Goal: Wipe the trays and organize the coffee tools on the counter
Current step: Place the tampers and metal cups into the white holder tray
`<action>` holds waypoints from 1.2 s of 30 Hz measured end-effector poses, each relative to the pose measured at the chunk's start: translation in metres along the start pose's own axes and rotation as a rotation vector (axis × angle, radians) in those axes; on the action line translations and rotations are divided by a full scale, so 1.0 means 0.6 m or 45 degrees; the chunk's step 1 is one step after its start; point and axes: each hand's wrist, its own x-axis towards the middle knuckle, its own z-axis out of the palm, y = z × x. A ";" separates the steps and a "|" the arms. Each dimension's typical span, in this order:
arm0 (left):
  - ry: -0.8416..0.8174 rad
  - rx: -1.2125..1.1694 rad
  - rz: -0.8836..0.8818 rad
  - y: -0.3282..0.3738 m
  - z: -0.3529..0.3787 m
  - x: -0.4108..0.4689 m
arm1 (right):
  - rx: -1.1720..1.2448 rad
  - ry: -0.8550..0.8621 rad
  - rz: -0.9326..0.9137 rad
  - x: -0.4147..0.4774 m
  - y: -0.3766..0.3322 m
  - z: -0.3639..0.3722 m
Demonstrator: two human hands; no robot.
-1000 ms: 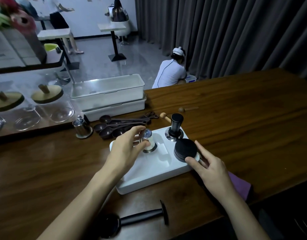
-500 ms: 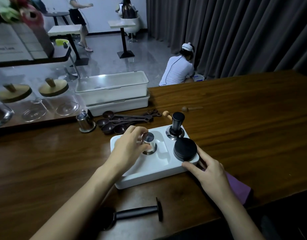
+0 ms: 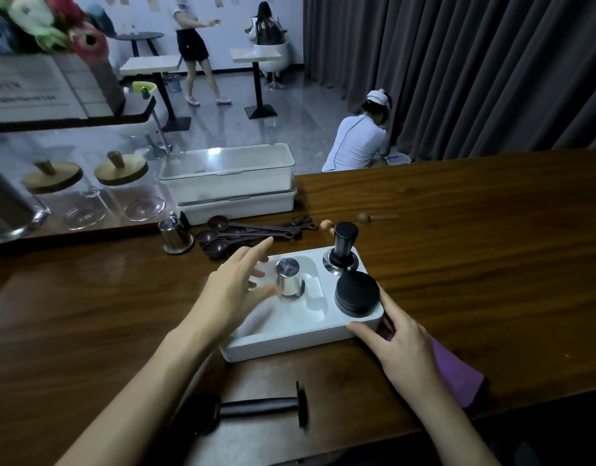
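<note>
A white tool tray (image 3: pixel 283 338) sits on the wooden counter (image 3: pixel 457 264) before me. In it stand a small steel cup (image 3: pixel 288 278), a black tamper (image 3: pixel 344 248) and a round black distributor (image 3: pixel 357 293). My left hand (image 3: pixel 237 287) hovers just left of the steel cup with fingers spread, holding nothing. My right hand (image 3: pixel 395 344) rests with straight fingers against the tray's near right corner. A purple cloth (image 3: pixel 457 371) lies under my right wrist. A black portafilter (image 3: pixel 256 406) lies near the counter's front edge.
Brown measuring spoons (image 3: pixel 246 235) and another steel cup (image 3: pixel 174 234) lie behind the tray. Two stacked white bins (image 3: pixel 229 186) stand at the back, glass jars with wooden lids (image 3: pixel 121 186) to their left. A small wooden tool (image 3: pixel 373 217) lies further right. People move beyond the counter.
My left hand has let go of the steel cup, which now stands in the tray, and its fingers have spread. My right hand stays at the tray's corner.
</note>
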 end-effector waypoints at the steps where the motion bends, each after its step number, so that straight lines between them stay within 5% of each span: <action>1: 0.050 -0.006 -0.019 -0.007 -0.010 -0.005 | -0.001 0.001 0.005 -0.001 -0.002 0.001; 12: 0.712 0.013 -0.358 -0.136 -0.117 -0.032 | 0.039 -0.008 0.146 -0.009 -0.034 0.004; 17: 0.601 -0.029 -0.546 -0.190 -0.132 -0.001 | 0.129 0.025 0.083 -0.017 -0.034 0.003; 36: 0.563 -0.051 -0.387 -0.220 -0.122 0.045 | -0.020 0.046 -0.132 0.005 -0.062 0.021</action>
